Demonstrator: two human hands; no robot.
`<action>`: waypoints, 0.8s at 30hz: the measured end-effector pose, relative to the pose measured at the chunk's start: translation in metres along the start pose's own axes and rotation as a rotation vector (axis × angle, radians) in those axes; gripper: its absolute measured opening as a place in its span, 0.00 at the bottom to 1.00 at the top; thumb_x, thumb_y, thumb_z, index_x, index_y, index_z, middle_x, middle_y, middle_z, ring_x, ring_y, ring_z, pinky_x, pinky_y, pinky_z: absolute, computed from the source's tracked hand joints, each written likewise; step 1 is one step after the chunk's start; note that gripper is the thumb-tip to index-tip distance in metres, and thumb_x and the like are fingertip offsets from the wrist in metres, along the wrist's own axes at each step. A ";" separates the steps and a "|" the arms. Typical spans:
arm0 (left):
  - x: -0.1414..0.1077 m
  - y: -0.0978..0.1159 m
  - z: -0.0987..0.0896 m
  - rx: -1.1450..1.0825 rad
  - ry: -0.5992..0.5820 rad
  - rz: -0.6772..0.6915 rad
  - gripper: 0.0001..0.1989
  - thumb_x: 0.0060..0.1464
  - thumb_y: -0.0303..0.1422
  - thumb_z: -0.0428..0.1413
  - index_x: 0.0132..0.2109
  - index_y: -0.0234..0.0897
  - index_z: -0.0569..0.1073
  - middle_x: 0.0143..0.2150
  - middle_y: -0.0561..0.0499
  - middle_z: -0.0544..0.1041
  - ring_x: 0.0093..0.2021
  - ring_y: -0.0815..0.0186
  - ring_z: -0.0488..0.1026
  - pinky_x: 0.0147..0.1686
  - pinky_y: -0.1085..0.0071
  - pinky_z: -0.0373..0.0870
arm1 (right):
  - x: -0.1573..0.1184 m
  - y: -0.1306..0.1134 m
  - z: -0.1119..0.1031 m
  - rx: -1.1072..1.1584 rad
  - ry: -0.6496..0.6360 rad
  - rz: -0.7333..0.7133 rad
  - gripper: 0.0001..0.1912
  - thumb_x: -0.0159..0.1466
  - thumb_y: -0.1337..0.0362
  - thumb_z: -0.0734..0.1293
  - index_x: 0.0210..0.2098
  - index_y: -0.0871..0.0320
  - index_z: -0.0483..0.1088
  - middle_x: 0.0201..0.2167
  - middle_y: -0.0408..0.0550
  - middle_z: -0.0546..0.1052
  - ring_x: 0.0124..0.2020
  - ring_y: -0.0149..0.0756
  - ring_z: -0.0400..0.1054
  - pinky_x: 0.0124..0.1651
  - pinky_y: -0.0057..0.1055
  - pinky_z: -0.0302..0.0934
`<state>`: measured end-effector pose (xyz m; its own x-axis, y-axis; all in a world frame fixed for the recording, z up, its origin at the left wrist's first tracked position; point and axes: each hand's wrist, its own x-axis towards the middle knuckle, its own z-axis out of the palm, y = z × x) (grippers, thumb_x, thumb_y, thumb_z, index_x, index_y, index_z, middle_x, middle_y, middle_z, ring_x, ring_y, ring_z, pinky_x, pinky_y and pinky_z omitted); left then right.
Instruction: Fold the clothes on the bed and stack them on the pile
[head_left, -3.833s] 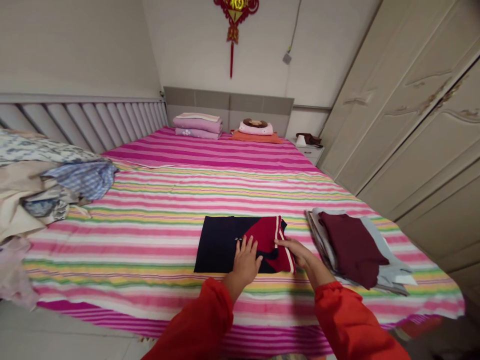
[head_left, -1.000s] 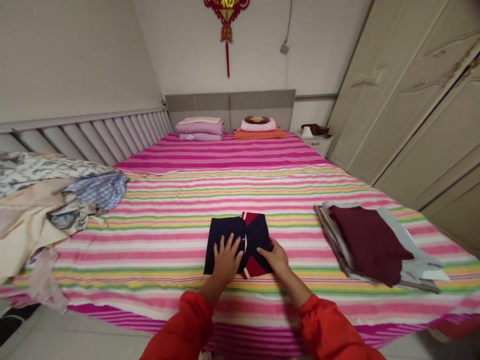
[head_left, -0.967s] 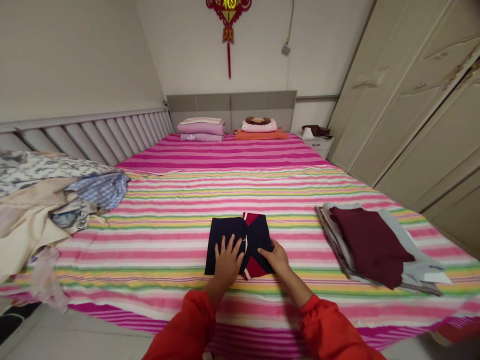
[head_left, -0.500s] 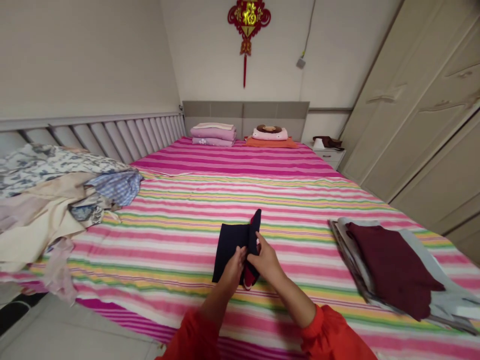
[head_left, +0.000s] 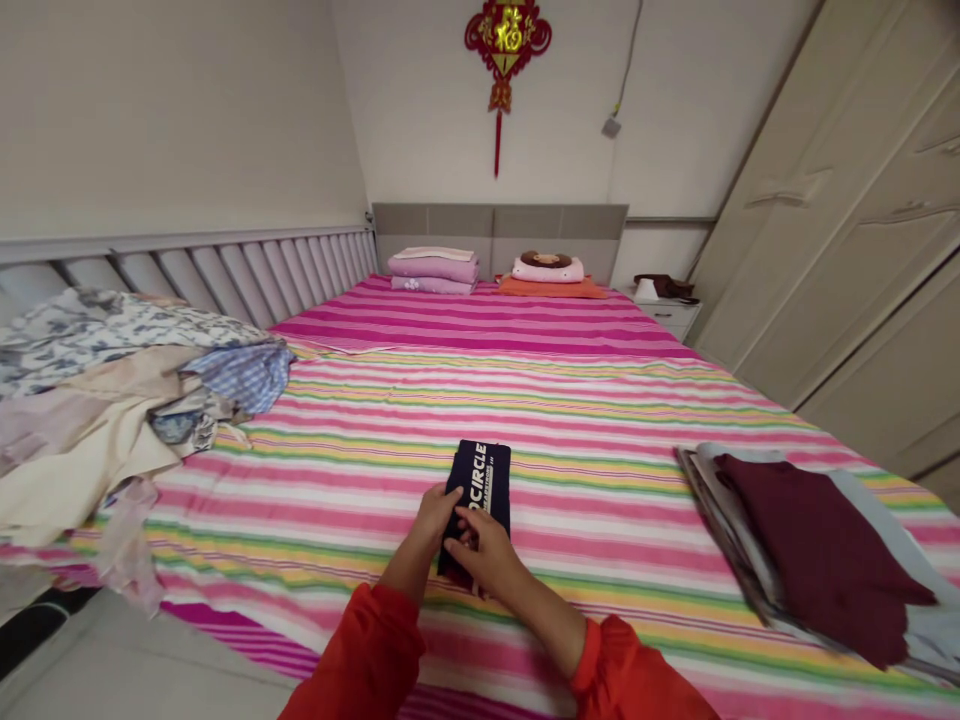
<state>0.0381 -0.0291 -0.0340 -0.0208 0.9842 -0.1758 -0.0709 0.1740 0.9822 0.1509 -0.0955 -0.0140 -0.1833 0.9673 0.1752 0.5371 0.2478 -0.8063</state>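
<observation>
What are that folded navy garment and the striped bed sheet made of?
The folded navy garment looks like matte knit fabric, with white printed lettering. The striped bed sheet looks like matte woven cotton, softly rumpled; neither fibre is certain.

My left hand (head_left: 431,520) and right hand (head_left: 484,560) grasp a folded navy garment (head_left: 481,480) on the striped bed (head_left: 600,480); folded stack (head_left: 817,560) at right, clothes heap (head_left: 97,420) at left.

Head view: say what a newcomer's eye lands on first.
The striped bedsheet fills the middle, a folded navy garment held by the left hand and right hand at its centre. A red Chinese knot hangs on the wall. Clothes lie heaped at left, a folded stack at right.
</observation>
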 end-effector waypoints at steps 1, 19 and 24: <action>0.001 -0.003 -0.002 0.051 0.034 0.030 0.16 0.40 0.43 0.64 0.27 0.34 0.72 0.22 0.51 0.74 0.25 0.63 0.72 0.30 0.66 0.70 | -0.007 0.001 -0.005 -0.077 -0.015 -0.065 0.22 0.59 0.65 0.67 0.54 0.57 0.72 0.46 0.54 0.77 0.44 0.42 0.72 0.48 0.40 0.68; 0.013 -0.008 0.051 1.360 -0.281 0.726 0.25 0.63 0.39 0.48 0.66 0.51 0.61 0.69 0.51 0.61 0.70 0.48 0.51 0.65 0.38 0.46 | -0.049 0.036 -0.015 -0.392 -0.215 -0.310 0.29 0.65 0.53 0.65 0.65 0.42 0.59 0.64 0.46 0.66 0.67 0.48 0.51 0.69 0.54 0.38; 0.031 -0.013 0.061 1.331 -0.215 0.650 0.24 0.62 0.40 0.49 0.64 0.54 0.64 0.69 0.53 0.60 0.70 0.47 0.51 0.66 0.39 0.44 | -0.051 0.044 -0.014 -0.431 -0.244 -0.296 0.31 0.65 0.54 0.65 0.66 0.41 0.57 0.67 0.45 0.62 0.69 0.50 0.48 0.68 0.55 0.41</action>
<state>0.0994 0.0016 -0.0480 0.4606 0.8646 0.2008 0.8316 -0.4994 0.2428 0.1952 -0.1331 -0.0504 -0.5339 0.8258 0.1814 0.7116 0.5548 -0.4310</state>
